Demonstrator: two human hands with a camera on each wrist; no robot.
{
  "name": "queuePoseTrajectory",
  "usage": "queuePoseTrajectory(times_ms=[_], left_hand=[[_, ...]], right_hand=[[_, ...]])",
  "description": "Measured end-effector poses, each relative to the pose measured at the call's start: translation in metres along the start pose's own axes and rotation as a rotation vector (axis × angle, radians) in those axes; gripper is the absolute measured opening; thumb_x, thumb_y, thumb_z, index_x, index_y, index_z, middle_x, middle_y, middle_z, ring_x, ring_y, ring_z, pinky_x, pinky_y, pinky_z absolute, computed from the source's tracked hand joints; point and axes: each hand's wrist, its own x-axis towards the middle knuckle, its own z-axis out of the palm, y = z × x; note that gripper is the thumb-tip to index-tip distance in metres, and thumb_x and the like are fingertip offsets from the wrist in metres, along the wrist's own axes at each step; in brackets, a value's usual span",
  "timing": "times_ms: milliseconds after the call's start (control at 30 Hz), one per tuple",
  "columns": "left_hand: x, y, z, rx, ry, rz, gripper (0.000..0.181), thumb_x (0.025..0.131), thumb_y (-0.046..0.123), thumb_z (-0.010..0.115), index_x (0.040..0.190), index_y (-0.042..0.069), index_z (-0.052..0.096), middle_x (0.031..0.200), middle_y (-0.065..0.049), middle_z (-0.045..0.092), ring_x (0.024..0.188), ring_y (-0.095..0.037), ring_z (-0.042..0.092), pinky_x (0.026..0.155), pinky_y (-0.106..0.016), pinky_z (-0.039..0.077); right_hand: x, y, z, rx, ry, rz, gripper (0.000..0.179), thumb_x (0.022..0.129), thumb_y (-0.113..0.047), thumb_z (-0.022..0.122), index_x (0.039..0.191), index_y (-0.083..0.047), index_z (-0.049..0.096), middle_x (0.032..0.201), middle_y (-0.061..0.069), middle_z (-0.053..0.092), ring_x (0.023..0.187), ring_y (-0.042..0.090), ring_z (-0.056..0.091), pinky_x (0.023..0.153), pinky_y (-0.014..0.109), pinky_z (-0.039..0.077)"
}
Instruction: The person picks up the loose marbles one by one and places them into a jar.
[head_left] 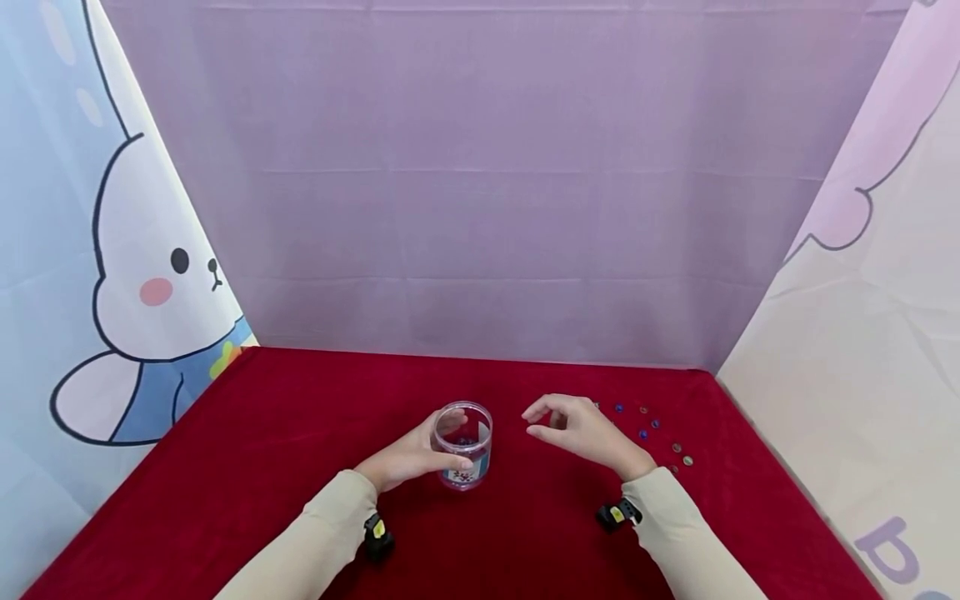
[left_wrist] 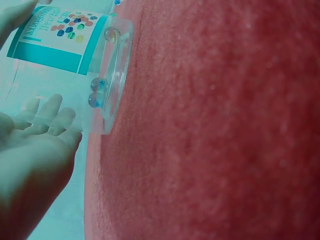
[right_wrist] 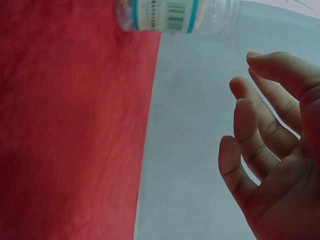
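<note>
A clear plastic jar (head_left: 480, 454) stands uncapped on the red cloth, its mouth upward. My left hand (head_left: 408, 457) holds it from the left, thumb across the front and fingers behind. In the left wrist view a white and teal label (left_wrist: 62, 37) with printed coloured balls wraps the jar, and a few glass marbles (left_wrist: 97, 85) lie at its bottom. To the right of the jar, apart from it, my right hand (head_left: 581, 427) hovers over the cloth with loosely bent fingers. The right wrist view shows nothing between the thumb and fingers (right_wrist: 245, 120).
Several small marbles, some blue (head_left: 643, 434) and some greenish (head_left: 687, 460), lie scattered on the red cloth (head_left: 285, 442) beyond and right of my right hand. A purple curtain (head_left: 480, 183) closes off the back, with printed cloths on both sides.
</note>
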Motion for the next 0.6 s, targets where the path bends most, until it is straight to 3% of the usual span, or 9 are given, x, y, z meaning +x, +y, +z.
queuePoseTrajectory(times_ms=[600], left_hand=[[0.002,-0.003,0.001,0.006,0.005,-0.012,0.087,0.088,0.027,0.080,0.154,0.008,0.028,0.157,-0.012,0.035,0.140,-0.033,0.034,0.106,-0.050,0.042]], right_hand=[[-0.039,0.043,-0.017,-0.047,0.027,0.096,0.016,0.093,-0.027,0.074,0.108,-0.021,0.072,0.096,-0.010,0.066,0.072,0.011,0.056,0.063,0.027,0.050]])
